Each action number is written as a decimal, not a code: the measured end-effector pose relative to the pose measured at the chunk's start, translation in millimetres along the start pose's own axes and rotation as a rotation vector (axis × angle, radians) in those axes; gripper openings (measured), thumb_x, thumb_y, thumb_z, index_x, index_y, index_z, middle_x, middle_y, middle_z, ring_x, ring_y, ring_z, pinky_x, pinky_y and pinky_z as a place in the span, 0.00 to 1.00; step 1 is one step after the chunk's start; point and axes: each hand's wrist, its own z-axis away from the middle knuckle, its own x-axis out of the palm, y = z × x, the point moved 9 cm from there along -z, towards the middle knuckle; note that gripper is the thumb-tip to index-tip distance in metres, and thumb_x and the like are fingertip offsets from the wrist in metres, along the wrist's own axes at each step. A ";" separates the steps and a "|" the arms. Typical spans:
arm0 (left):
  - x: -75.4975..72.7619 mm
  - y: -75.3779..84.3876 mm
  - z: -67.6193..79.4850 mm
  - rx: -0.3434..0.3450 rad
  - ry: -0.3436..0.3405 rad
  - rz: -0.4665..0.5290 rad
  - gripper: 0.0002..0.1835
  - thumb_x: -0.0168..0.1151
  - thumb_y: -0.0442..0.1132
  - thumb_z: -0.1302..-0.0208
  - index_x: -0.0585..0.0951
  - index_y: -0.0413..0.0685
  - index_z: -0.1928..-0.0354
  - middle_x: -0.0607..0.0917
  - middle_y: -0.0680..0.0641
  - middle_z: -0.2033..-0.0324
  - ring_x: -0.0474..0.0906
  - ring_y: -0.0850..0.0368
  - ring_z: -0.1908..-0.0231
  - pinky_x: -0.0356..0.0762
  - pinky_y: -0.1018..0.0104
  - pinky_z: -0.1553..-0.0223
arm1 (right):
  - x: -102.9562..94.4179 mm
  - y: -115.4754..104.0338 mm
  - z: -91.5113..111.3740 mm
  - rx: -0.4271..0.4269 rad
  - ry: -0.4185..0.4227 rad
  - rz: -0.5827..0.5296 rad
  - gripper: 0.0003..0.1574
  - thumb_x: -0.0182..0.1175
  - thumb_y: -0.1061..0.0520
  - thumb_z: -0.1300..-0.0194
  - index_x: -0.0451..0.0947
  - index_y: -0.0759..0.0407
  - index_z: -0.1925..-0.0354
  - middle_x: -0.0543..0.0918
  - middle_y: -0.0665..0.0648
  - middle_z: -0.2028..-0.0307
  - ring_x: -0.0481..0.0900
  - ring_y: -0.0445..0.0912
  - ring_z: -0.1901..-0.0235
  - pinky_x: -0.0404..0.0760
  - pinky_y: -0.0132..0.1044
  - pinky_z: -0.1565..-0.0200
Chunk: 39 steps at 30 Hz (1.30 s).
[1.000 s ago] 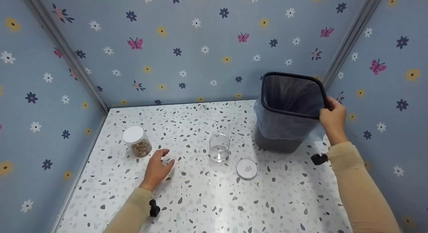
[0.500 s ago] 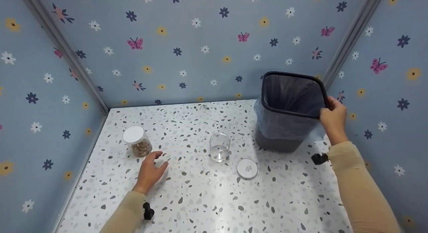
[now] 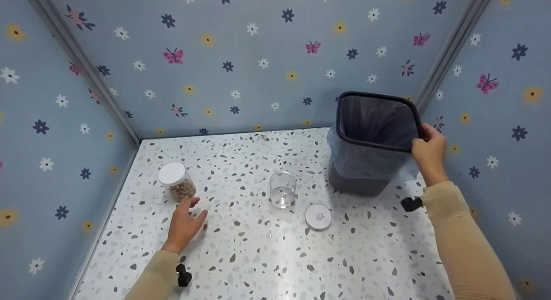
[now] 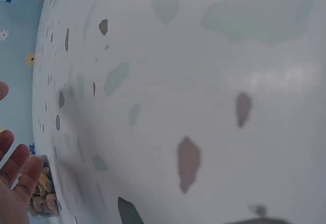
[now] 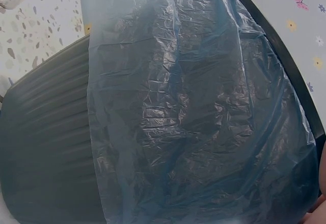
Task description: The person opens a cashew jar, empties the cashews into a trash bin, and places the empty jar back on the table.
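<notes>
My right hand (image 3: pixel 430 153) grips the black rim (image 3: pixel 374 146) of a grey trash bin at the right. A thin bluish bin liner (image 3: pixel 366 164) hangs over its outside; in the right wrist view the crinkled liner (image 5: pixel 173 107) covers much of the ribbed bin (image 5: pixel 51 137). My left hand (image 3: pixel 183 229) is at the near side of a clear jar (image 3: pixel 180 190) with a white lid. Light brown nuts fill its lower part. The fingers are spread and hold nothing. In the left wrist view the nut jar (image 4: pixel 45 188) sits partly behind the fingertips (image 4: pixel 31 175).
A clear glass cup (image 3: pixel 283 192) stands mid-table. To its right lies a round white lid (image 3: pixel 318 217). The speckled tabletop (image 3: pixel 241 265) is bounded by flower-patterned panels (image 3: pixel 258 76) at the back and both sides.
My left hand has moved leftward and a little toward me, from right of the nut jar to just in front of it. My right hand stays on the bin's rim.
</notes>
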 end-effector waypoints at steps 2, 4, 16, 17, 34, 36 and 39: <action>-1.9 -1.9 0.4 -0.001 0.003 -0.005 0.26 0.69 0.37 0.26 0.77 0.32 0.32 0.80 0.31 0.34 0.77 0.33 0.32 0.77 0.38 0.30 | 0.1 0.3 0.3 0.006 -0.001 -0.003 0.41 0.43 0.67 0.25 0.62 0.63 0.17 0.72 0.66 0.22 0.71 0.57 0.24 0.72 0.47 0.23; -3.7 -3.2 0.9 -0.003 0.002 -0.006 0.26 0.69 0.37 0.26 0.76 0.32 0.32 0.80 0.31 0.34 0.77 0.33 0.32 0.77 0.37 0.30 | 0.1 0.6 0.3 0.012 -0.002 0.000 0.41 0.43 0.67 0.25 0.62 0.63 0.17 0.72 0.66 0.22 0.71 0.56 0.24 0.72 0.46 0.23; -18.5 -9.1 4.5 -0.019 0.039 -0.029 0.26 0.69 0.37 0.26 0.77 0.33 0.32 0.80 0.30 0.34 0.77 0.31 0.35 0.78 0.35 0.33 | 0.7 1.2 1.0 0.017 -0.013 -0.026 0.41 0.43 0.67 0.25 0.61 0.62 0.16 0.72 0.65 0.22 0.72 0.55 0.24 0.72 0.44 0.24; -19.7 -9.2 5.0 -0.017 0.047 -0.030 0.26 0.70 0.37 0.27 0.77 0.33 0.32 0.80 0.31 0.35 0.78 0.31 0.36 0.78 0.35 0.34 | 0.8 0.9 1.0 0.015 -0.015 -0.025 0.41 0.43 0.67 0.25 0.61 0.62 0.16 0.72 0.65 0.22 0.71 0.55 0.24 0.72 0.44 0.24; -47.1 -10.3 17.0 0.062 0.212 -0.013 0.32 0.80 0.36 0.36 0.78 0.31 0.34 0.83 0.32 0.41 0.80 0.38 0.39 0.80 0.50 0.41 | 0.8 -1.0 1.9 0.019 -0.013 0.003 0.41 0.42 0.67 0.25 0.60 0.62 0.16 0.71 0.65 0.21 0.70 0.56 0.23 0.71 0.47 0.23; -49.9 -11.2 18.4 0.066 0.223 -0.018 0.32 0.80 0.35 0.36 0.78 0.30 0.34 0.83 0.32 0.41 0.80 0.38 0.39 0.79 0.51 0.42 | 0.6 -0.7 1.5 0.020 -0.012 0.006 0.41 0.42 0.67 0.25 0.60 0.62 0.16 0.71 0.65 0.21 0.70 0.56 0.23 0.71 0.47 0.23; -54.4 -12.8 20.0 0.076 0.245 -0.023 0.33 0.81 0.35 0.37 0.77 0.29 0.34 0.82 0.30 0.41 0.80 0.37 0.39 0.79 0.49 0.42 | 0.6 0.0 1.0 0.023 -0.010 0.002 0.41 0.42 0.67 0.25 0.61 0.61 0.16 0.71 0.65 0.21 0.71 0.56 0.23 0.71 0.46 0.23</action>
